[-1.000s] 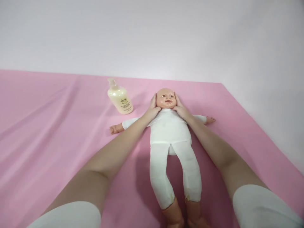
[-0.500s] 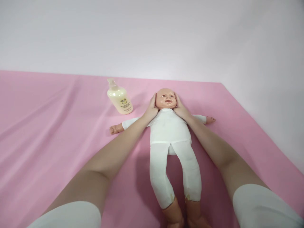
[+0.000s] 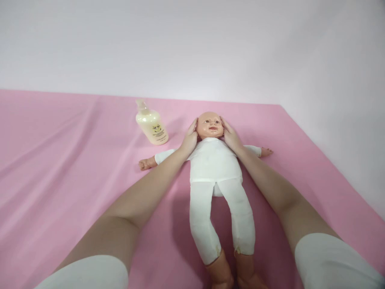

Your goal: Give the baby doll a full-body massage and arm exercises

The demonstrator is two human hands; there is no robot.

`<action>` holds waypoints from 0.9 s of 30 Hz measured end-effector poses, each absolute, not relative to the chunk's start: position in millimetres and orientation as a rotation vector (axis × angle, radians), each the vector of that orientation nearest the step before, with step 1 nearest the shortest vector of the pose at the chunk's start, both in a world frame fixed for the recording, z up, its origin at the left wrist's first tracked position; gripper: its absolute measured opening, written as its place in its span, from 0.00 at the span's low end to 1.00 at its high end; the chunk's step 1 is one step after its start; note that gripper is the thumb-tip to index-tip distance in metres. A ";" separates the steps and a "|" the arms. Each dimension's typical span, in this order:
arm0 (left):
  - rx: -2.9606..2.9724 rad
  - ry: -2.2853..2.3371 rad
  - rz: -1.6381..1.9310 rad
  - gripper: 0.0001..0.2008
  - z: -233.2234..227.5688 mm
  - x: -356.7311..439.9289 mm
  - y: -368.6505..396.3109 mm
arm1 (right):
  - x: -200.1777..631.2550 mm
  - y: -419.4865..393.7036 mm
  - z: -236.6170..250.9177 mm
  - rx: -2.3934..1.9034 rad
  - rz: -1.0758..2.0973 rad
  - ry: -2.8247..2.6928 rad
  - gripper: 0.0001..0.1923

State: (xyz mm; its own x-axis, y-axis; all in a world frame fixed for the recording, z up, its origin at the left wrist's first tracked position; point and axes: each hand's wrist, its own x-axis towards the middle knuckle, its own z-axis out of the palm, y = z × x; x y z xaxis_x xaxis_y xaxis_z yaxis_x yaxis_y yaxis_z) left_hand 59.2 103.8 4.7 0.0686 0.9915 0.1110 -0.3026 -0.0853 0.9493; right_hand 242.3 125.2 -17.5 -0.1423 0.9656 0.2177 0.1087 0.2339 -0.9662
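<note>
A baby doll point(image 3: 215, 162) with a white cloth body lies on its back, its head toward the far edge and its feet toward me. My left hand point(image 3: 190, 137) rests against the left side of the doll's head point(image 3: 209, 123), fingers stretched out flat along it. On the opposite side my right hand point(image 3: 231, 135) lies against the head in the same way, its fingers straight. Both palms face inward, and the fingertips reach about eye height. Part of the fingers is hidden behind the head. My forearms pass over the doll's outstretched arms.
A pump bottle point(image 3: 152, 126) of pale yellow liquid stands left of the doll's head, beyond its arm. Beneath everything spreads a pink cloth point(image 3: 75, 172) with a few creases on the left. A white wall point(image 3: 180, 48) rises behind the cloth's far edge.
Both hands have shifted slightly outward from the doll's jaw. The thumbs no longer lie beneath its cheeks, and the fingers stay along the head. The doll and bottle have not moved.
</note>
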 end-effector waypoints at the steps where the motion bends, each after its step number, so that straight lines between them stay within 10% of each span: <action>1: 1.074 0.864 1.340 0.38 4.2 59.3 104.2 | 242.2 124.9 -17.2 -1.067 1.071 -1.471 0.36; 14: 1.367 1.070 1.338 0.34 0.5 49.7 105.5 | 240.3 114.2 -8.6 -1.058 1.059 -1.443 0.34; 27: 1.601 1.133 1.200 0.67 -11.3 45.2 112.5 | 240.6 99.3 7.1 -1.119 1.058 -1.640 0.62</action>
